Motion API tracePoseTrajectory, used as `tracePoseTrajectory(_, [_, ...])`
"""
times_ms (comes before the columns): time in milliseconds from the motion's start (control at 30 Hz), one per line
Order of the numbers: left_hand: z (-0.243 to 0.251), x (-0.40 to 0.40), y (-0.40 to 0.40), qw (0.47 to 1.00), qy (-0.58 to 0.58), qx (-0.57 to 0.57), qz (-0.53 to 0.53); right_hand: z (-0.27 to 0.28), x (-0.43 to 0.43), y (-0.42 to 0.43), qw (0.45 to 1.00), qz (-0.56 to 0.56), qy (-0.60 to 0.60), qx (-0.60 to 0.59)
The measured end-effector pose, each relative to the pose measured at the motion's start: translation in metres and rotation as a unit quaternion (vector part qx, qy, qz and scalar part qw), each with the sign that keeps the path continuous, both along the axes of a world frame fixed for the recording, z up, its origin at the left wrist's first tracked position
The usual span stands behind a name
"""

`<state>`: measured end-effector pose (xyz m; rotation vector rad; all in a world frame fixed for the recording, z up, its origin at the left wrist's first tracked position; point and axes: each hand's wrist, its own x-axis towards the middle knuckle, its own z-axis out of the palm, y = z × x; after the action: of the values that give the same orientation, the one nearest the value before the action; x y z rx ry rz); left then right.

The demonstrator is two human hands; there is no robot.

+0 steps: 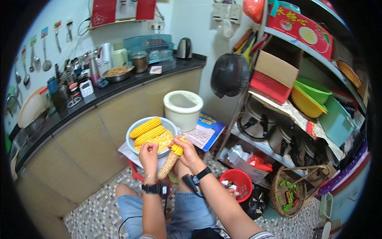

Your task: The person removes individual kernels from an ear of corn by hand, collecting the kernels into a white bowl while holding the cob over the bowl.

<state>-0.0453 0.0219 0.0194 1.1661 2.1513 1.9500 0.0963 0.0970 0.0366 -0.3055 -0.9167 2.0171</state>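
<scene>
My right hand is closed around the upper part of a corn cob, where yellow kernels remain; its lower part is stripped bare and slants down to the left. My left hand hovers at the near rim of a light-blue basin, its thumb and fingertips drawn together; whether kernels are between them cannot be told. Inside the basin, two full ears of corn, an upper one and a lower one, lie on loose yellow kernels.
A lidded cream bucket stands behind the basin. At the right are a red waste bin, a wicker basket with peppers, and a metal shelf with pots. A dark counter runs along the wall.
</scene>
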Motion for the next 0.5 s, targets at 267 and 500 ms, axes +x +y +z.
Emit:
tracePoseTrajectory(267, [-0.035, 0.017, -0.011, 0.969, -0.127, -0.030, -0.209, -0.001, 0.004, 0.002, 1.000, 0.003, -0.022, 0.007])
tracePoseTrajectory(500, [-0.037, 0.042, -0.005, 0.939, -0.188, 0.018, -0.289, -0.001, 0.004, 0.001, 0.999, 0.025, -0.019, 0.015])
